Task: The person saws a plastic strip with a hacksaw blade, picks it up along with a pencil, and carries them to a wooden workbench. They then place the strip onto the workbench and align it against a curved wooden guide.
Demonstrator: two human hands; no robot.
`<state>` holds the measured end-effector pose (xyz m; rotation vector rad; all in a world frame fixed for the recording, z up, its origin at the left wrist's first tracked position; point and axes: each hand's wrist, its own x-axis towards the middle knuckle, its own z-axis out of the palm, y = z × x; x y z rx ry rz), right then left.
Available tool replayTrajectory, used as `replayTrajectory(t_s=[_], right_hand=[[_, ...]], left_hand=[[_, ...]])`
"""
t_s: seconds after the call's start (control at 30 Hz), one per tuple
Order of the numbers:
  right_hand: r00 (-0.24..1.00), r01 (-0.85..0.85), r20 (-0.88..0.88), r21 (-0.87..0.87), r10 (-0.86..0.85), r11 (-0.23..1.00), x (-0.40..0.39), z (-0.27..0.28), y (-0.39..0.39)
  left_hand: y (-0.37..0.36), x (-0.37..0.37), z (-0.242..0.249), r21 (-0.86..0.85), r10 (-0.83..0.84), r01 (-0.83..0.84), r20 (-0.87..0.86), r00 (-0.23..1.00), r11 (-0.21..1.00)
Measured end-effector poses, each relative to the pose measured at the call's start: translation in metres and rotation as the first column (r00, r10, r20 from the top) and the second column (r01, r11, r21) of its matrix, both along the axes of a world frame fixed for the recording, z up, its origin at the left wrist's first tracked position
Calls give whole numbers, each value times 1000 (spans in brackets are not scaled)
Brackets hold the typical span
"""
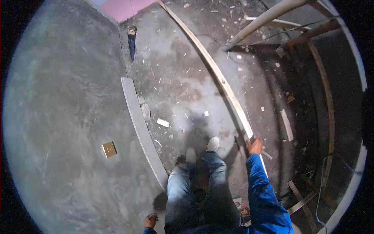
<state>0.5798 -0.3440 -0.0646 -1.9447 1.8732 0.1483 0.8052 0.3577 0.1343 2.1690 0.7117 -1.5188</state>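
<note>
A long pale wooden strip [218,76] runs from the far wall down toward me. My right hand [255,146] is closed around its near end, by my right leg, and the strip carries on along my forearm. My left hand [151,220] is low at the bottom edge, beside my left leg, next to the grey wall. Its fingers look loosely bent and apart, with no object visible in them. My shoes stand on the dusty floor between the strip and a grey board [142,130] along the wall's foot.
A handsaw [132,43] is by the wall at the upper left. A socket plate [109,149] is on the grey wall. Offcuts and a white block [163,123] litter the floor. Slanting poles [265,23] stand at the right, with wood pieces [302,202] below. A pink panel [126,8] is at the top.
</note>
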Motion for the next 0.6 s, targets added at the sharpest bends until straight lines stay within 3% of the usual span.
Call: replayTrajectory(t_s=[0.1,0.17,0.2,0.23,0.27,0.33,0.37,0.4,0.43,0.47,0.53,0.6], right_hand=[[983,-2,-181,179,35,984,20,-6,-19],[980,-67,-178,138,91,988,13,-22,-25],[984,-64,-154,130,84,989,4,-34,-30],[988,-64,-133,126,80,990,2,-42,-27],[988,-46,-142,153,68,987,4,-26,-28],[979,-87,-161,226,125,970,-7,9,-24],[971,-132,-155,275,180,952,-6,27,-27],[977,-178,-101,109,189,978,-7,50,-23],[990,-139,25,4,139,990,-10,69,-19],[987,-137,100,81,129,987,-25,80,-18],[993,-49,113,178,29,983,-29,140,-15],[957,74,254,253,-140,965,4,241,-17]], left_hand=[[-13,28,21,91,123,-112,-134,983,990],[-27,50,23,-128,-185,170,-121,975,977],[-36,79,0,-134,-204,189,-107,973,973],[-40,110,-25,-98,-494,487,-69,867,868],[-43,126,-30,-50,-730,728,-62,681,684],[-104,183,-37,-76,-610,615,79,789,785],[-195,208,-11,78,-716,713,126,686,697],[-120,238,-107,-205,-677,862,546,494,465],[-163,260,-112,-182,-693,905,591,414,386],[-237,285,-108,-151,-698,939,635,331,308],[-393,293,-53,-342,-542,623,309,782,704],[-482,303,-54,-430,-565,774,529,633,464]])
